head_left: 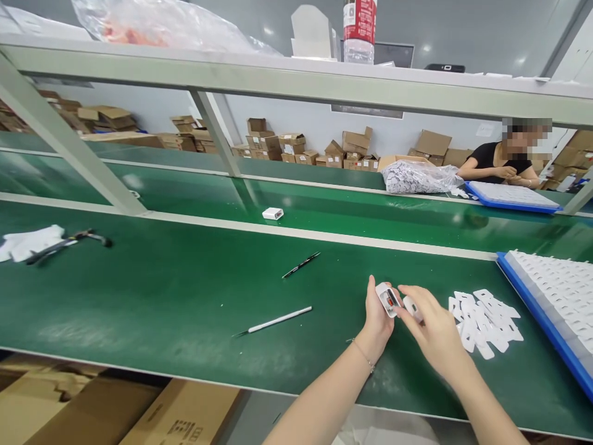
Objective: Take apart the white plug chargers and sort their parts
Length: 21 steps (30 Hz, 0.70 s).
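My left hand [376, 316] holds a small white plastic part [387, 298] with an open end showing red and dark inside. My right hand [430, 327] is right beside it, fingers pinched on a small white piece [412, 307] that touches the part. Both hands hover just above the green work surface [185, 296] at the right of centre. A loose heap of thin white die-cut pieces [484, 321] lies just right of my right hand.
A blue tray [537, 315] filled with white parts sits at the far right. A white-handled tool [278, 320] and a black pen-like tool [301, 264] lie left of my hands. A white part [272, 214] rests on the far belt. A person sits at back right.
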Available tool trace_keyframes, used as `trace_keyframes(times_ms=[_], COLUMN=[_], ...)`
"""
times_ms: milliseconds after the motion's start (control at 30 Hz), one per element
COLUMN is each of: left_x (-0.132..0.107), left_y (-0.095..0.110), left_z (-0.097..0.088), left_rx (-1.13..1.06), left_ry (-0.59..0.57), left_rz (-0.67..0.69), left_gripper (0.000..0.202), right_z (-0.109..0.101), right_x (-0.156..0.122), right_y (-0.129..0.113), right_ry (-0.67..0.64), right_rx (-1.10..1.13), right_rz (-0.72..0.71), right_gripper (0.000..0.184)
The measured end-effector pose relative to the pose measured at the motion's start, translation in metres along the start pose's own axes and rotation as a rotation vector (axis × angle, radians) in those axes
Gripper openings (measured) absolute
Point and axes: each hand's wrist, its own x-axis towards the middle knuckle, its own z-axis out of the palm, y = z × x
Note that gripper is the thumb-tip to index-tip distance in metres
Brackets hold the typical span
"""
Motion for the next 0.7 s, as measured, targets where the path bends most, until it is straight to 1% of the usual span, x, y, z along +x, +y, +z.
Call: trace_keyframes(times_ms=[100, 167, 267, 367, 433, 567, 633, 700], left_x=[-0.002, -0.005, -0.006, -0.005, -0.005, -0.006, -0.007, -0.007], left_y=[0.0, 0.0, -0.001, -0.003, -0.004, -0.007, -0.009, -0.011], left_z=[-0.002, -0.003, -0.004, -0.003, -0.003, -0.001, -0.001, 0.0], left_rx=[-0.022, -0.014, 0.006, 0.029, 0.051, 0.102, 0.121, 0.135], left_ry=[0.005, -0.008, -0.01, 0.013, 0.024, 0.004, -0.014, -0.026], left_rz=[-0.029, -0.055, -0.063, -0.045, -0.037, -0.002, 0.032, 0.069], left_gripper=[0.047, 0.048, 0.048, 0.047, 0.045, 0.041, 0.039, 0.034], right_z=[0.018, 0.028, 0.036, 0.038, 0.037, 0.031, 0.029, 0.027], right_x=[0.001, 0.003, 0.004, 0.003, 0.002, 0.004, 0.007, 0.011], right_y=[-0.006, -0.008, -0.008, -0.003, 0.0, 0.001, 0.001, 0.001], right_ry=[0.073, 0.063, 0.045, 0.082, 0.104, 0.064, 0.052, 0.045], right_rx=[-0.222, -0.326, -0.426, -0.485, -0.512, -0.513, -0.517, -0.535], right_rz=[-0.082, -0.098, -0.098, -0.074, -0.026, 0.066, 0.064, 0.017], right_gripper=[0.036, 0.038, 0.039, 0.04, 0.044, 0.05, 0.048, 0.045])
